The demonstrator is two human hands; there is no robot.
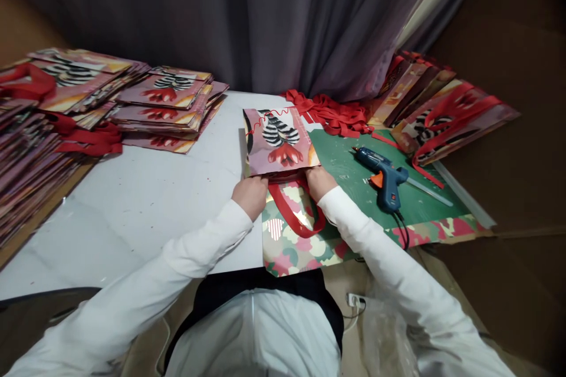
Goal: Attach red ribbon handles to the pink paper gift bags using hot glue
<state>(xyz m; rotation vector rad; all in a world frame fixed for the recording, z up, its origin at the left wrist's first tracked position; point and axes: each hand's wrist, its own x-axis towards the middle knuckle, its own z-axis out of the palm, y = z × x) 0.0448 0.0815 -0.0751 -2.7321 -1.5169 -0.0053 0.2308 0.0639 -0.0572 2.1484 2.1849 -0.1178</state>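
A printed paper gift bag (280, 141), with a zebra-striped figure and a red flower on it, lies in front of me with its mouth towards me. A red ribbon handle (295, 225) loops out of the mouth over a camouflage-patterned sheet. My left hand (250, 195) is closed on the left corner of the mouth. At the right corner, my right hand (321, 182) grips the bag's edge. The fingertips of both hands are partly hidden at the bag's mouth.
A blue glue gun (384, 177) with its stick rests on a green mat (345, 171). Behind lie cut red ribbons (336, 115). Flat bags are stacked (163, 106) at left; finished-looking bags with handles (451, 118) lean at right. A grey curtain (198, 17) hangs behind the table.
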